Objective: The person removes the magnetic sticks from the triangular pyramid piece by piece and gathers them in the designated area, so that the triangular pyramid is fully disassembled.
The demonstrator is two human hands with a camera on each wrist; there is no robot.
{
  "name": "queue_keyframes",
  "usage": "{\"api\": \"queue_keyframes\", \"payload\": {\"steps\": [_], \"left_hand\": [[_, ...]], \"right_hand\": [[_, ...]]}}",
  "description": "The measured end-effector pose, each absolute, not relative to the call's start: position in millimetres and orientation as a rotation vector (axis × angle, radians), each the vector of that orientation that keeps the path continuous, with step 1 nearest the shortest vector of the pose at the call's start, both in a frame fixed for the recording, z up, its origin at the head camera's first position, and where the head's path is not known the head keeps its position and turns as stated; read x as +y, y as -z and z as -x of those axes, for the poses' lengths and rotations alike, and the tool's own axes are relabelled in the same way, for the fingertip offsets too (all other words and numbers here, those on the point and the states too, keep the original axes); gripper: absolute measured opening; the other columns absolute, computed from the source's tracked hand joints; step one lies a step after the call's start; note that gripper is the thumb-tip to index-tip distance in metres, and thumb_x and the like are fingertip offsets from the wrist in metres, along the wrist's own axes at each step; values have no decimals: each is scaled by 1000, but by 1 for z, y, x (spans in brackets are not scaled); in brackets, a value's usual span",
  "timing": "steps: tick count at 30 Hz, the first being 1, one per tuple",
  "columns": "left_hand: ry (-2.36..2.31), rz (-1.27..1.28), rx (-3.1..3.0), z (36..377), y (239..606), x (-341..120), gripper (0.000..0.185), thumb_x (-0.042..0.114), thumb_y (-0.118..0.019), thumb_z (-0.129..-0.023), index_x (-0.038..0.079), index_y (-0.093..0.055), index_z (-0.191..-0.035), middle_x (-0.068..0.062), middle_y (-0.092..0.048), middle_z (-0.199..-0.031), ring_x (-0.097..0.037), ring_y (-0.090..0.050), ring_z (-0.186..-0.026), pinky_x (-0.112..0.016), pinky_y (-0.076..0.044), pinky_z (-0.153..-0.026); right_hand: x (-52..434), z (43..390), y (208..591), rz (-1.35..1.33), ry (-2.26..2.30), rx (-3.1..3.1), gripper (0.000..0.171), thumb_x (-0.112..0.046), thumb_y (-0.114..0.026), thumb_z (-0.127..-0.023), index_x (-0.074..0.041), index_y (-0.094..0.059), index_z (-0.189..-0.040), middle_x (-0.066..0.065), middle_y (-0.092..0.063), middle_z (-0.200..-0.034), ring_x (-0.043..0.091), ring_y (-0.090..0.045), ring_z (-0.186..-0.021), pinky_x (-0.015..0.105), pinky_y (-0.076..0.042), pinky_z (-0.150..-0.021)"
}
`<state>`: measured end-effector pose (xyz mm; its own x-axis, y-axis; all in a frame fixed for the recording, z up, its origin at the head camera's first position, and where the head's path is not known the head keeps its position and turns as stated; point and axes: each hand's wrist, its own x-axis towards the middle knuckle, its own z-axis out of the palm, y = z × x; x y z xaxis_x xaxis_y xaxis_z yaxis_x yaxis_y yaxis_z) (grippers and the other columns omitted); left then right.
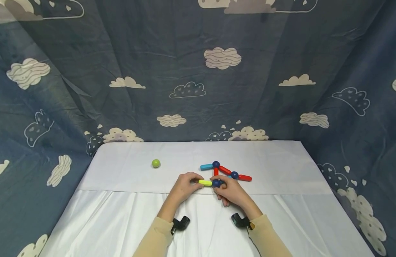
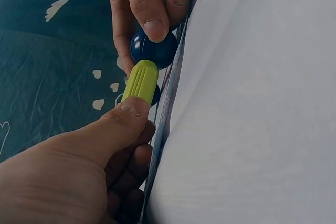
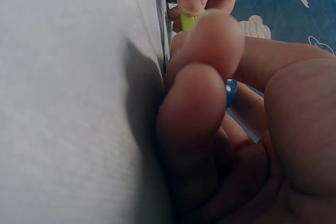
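One yellow rod [image 1: 205,182] against one dark-blue ball [image 1: 216,183], near table [image 1: 127,175] front edge.
Left hand [image 1: 184,185] grip pinches rod; right hand [image 1: 232,189] grip clamped on ball. Step looks like joining; next probably calls for steady alignment, then a press. Rod-and-ball frame [image 1: 225,170] just beyond; green ball [image 1: 156,163] toward back-left corner. No containers seen.

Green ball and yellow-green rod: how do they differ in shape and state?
The green ball is round; the yellow-green rod is elongated and grooved.
The green ball lies alone on the white tablecloth; the yellow-green rod is pinched by the left hand, its end against a dark blue ball.
Both are bright greenish.
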<state>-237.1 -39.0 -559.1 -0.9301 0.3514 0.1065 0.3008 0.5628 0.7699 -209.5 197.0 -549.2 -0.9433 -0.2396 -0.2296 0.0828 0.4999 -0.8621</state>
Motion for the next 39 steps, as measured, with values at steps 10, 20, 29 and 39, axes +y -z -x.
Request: {"api": "queue_keyframes", "payload": {"steps": [10, 20, 29, 39], "left_hand": [[-1360, -551, 2691, 237, 558, -40, 18, 24, -82, -94, 20, -81, -111, 1, -78, -109, -14, -70, -102, -41, -58, -97], [-1429, -520, 2638, 236, 558, -45, 17, 24, -83, -93, 21, -82, -109, 3, -80, -108, -12, -71, -100, -37, -58, -95], [-1570, -384, 2608, 238, 554, -53, 20, 24, -85, -91, 22, -82, -111, 3, -80, -107, -12, -73, -98, -37, -60, -93], [-1650, -147, 2784, 265, 547, -85, 19, 21, -86, -89, 15, -81, -107, -3, -81, -102, -19, -75, -96, -39, -61, -91]], "right_hand": [[199, 209, 549, 178, 1434, 2431, 44, -13, -71, -100, -18, -61, -143, 4, -65, -65, 16, -55, -40, 26, -49, -43], [200, 210, 551, 171, 1439, 2429, 40, -15, -72, -101, -19, -62, -140, 4, -67, -67, 17, -57, -41, 26, -50, -44], [200, 210, 550, 179, 1460, 2423, 40, -14, -71, -101, -17, -62, -140, 4, -67, -67, 16, -57, -41, 28, -51, -44], [201, 209, 551, 208, 1476, 2425, 39, -14, -71, -100, -16, -62, -138, 4, -67, -66, 16, -58, -41, 29, -52, -44]]}}
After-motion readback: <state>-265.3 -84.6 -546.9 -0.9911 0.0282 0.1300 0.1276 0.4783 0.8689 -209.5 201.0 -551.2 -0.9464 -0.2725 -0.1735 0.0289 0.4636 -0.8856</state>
